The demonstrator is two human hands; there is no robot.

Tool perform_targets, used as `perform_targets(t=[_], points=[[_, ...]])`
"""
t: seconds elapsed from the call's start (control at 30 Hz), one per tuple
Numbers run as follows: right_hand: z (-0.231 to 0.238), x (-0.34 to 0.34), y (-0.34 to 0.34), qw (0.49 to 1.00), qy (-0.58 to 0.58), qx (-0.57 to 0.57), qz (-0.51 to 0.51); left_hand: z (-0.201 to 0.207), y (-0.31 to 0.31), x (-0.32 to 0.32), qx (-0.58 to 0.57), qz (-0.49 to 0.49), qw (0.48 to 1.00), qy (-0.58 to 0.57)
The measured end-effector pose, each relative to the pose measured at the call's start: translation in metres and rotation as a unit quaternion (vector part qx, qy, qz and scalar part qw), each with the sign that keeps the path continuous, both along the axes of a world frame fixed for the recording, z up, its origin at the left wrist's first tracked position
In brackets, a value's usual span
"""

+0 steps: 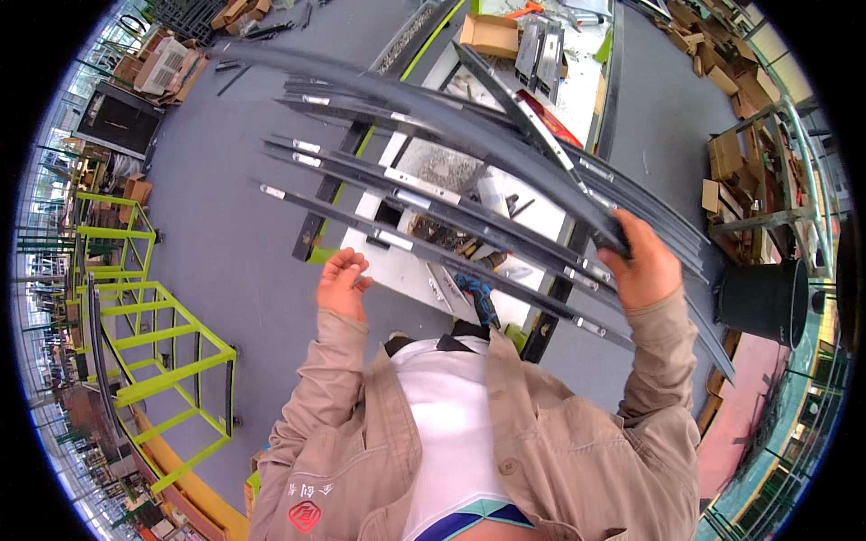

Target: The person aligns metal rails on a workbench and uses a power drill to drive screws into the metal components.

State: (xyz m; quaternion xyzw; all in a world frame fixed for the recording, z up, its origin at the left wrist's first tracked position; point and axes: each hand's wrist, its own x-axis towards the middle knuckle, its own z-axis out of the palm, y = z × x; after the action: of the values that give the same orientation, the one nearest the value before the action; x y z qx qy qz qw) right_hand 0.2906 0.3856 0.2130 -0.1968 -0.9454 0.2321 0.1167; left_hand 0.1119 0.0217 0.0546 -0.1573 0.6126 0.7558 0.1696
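Note:
My right hand (642, 261) is closed round the near end of a long dark metal strip (541, 173), which stretches away to the far left and is smeared by motion. Several similar long dark rails (487, 224) with silver fittings lie side by side across a white-topped workbench (361, 245), both ends overhanging it. My left hand (343, 281) hovers off the bench's left side, near the closest rail, fingers curled and nothing visible in them. Below the rails lie a blue-and-black power drill (480, 299) and loose hardware (439, 236).
An opened cardboard box (490, 36) and stacked metal brackets (541, 59) occupy the bench's far end. Lime-green frames (171, 343) stand on the left. To the right are a black bin (765, 302) and a metal rack (767, 221) with cardboard boxes.

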Motion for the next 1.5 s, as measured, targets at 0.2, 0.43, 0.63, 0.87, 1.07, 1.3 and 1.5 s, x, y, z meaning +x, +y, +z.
perform_targets(t=[0.2, 0.43, 0.63, 0.87, 1.07, 1.3, 1.5], points=[[-0.007, -0.019, 0.079, 0.990, 0.079, -0.090, -0.070, 0.002, -0.002, -0.008, -0.078, -0.066, 0.993, 0.058], [-0.011, -0.083, 0.054, 0.996, 0.028, 0.071, 0.041, 0.016, -0.004, -0.016, 0.020, -0.264, 0.964, 0.021], [0.023, -0.177, -0.154, 0.961, 0.025, 0.065, 0.268, 0.052, -0.014, -0.022, 0.245, -0.285, 0.923, 0.083], [0.013, -0.224, -0.377, 0.857, -0.010, 0.172, 0.486, 0.062, -0.198, -0.073, 0.405, 0.079, 0.910, 0.035], [0.028, -0.275, -0.461, 0.863, -0.195, 0.112, 0.453, 0.080, -0.498, -0.122, 0.298, 0.239, 0.913, 0.147], [-0.055, -0.345, -0.625, 0.849, -0.283, 0.008, 0.445, 0.115, -0.731, -0.206, 0.189, 0.348, 0.906, 0.152], [-0.176, -0.454, -0.811, 0.846, -0.225, -0.242, 0.418, 0.028, -0.753, -0.263, -0.179, 0.005, 0.961, 0.212]])
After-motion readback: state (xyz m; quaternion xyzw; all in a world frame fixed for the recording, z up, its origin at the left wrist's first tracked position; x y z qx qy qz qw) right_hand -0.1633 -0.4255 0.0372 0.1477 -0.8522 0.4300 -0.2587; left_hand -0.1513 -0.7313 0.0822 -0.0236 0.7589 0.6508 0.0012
